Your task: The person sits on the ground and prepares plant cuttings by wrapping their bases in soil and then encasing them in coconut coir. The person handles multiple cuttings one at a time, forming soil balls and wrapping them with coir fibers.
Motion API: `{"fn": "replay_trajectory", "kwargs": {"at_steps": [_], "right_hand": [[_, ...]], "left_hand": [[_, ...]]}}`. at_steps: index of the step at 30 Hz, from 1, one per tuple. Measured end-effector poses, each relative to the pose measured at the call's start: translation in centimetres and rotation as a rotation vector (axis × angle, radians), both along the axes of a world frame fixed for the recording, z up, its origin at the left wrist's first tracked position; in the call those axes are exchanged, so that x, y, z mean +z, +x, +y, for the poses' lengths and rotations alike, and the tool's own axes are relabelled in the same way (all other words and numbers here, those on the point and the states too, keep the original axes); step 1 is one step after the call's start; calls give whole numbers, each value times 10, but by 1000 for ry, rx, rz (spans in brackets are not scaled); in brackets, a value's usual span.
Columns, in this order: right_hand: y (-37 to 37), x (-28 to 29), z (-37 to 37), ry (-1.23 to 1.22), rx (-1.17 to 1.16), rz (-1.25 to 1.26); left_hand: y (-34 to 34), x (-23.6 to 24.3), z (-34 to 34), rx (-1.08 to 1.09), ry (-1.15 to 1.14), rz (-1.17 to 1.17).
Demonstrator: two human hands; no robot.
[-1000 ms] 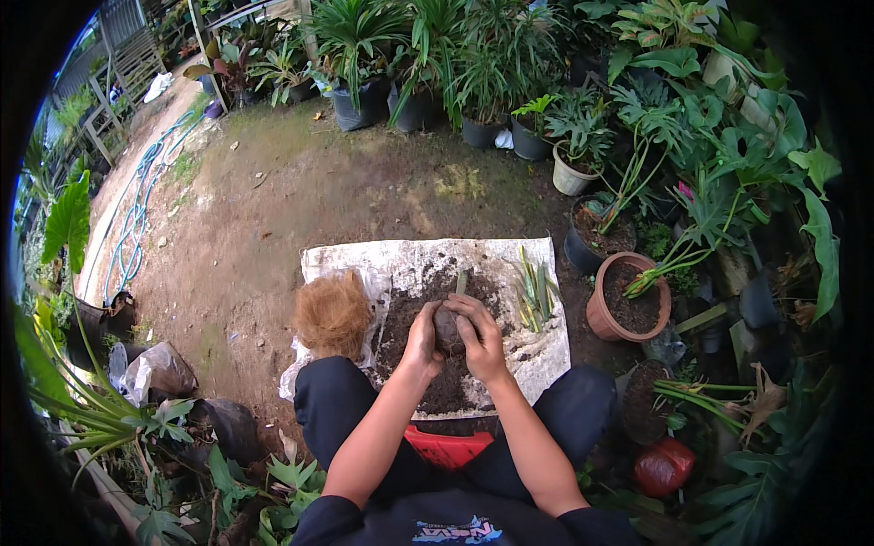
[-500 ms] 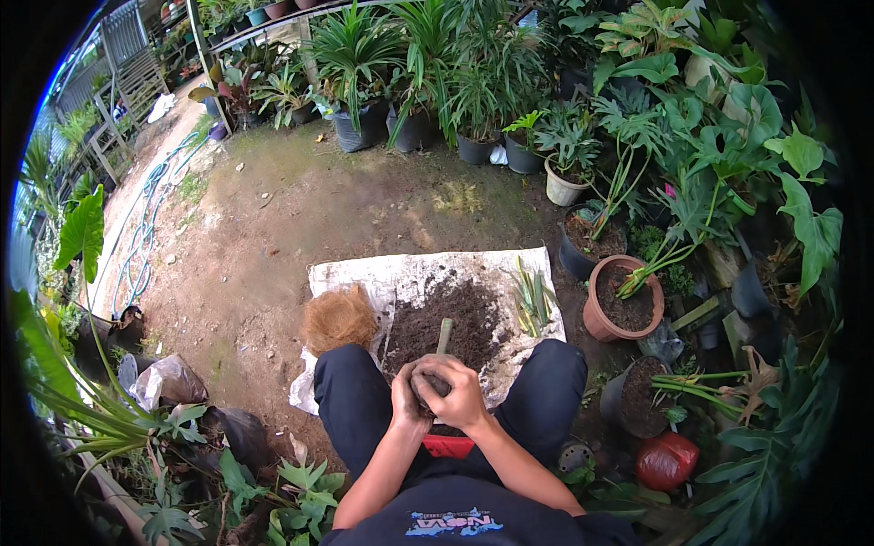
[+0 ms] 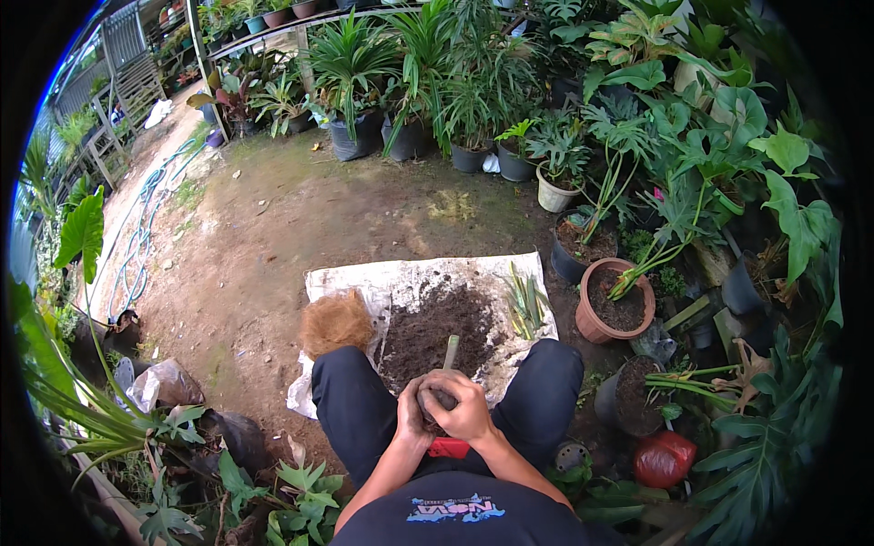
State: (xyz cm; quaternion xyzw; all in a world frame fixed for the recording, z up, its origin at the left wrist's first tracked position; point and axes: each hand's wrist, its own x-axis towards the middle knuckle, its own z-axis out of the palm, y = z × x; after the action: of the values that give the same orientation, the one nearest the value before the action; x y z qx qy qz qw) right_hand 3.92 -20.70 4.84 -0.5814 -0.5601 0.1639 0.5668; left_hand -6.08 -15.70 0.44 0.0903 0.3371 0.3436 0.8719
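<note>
A dark soil ball (image 3: 444, 399) is held closely cupped by the left hand (image 3: 411, 411) and right hand (image 3: 462, 409), neither nearer; from it a green cutting (image 3: 452, 350) is pointed between twelve and one o'clock. Loose soil (image 3: 432, 329) is spread at twelve on a white sheet (image 3: 410, 270), brown fibre (image 3: 337, 324) at ten; lettering (image 3: 455, 508) is printed on the dark shirt (image 3: 401, 530) at six

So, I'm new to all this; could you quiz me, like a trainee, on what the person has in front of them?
1. What do the left grip and right grip cup together? A) a hose; B) a dark clump; C) a red bag.
2. True or false: the brown fibre bundle lies left of the loose soil.
3. Fill in: the green leaf pieces lie on a ____ sheet.

Key: 1. B; 2. true; 3. white.
</note>
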Motion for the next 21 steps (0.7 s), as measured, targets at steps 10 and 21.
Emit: {"fn": "replay_trajectory", "kwargs": {"at_steps": [10, 21], "right_hand": [[10, -3, 15, 52, 32, 29], [48, 11, 110, 135, 108, -239]], "left_hand": [[1, 1, 23, -49, 56, -43], [54, -12, 130, 44, 176, -83]]}}
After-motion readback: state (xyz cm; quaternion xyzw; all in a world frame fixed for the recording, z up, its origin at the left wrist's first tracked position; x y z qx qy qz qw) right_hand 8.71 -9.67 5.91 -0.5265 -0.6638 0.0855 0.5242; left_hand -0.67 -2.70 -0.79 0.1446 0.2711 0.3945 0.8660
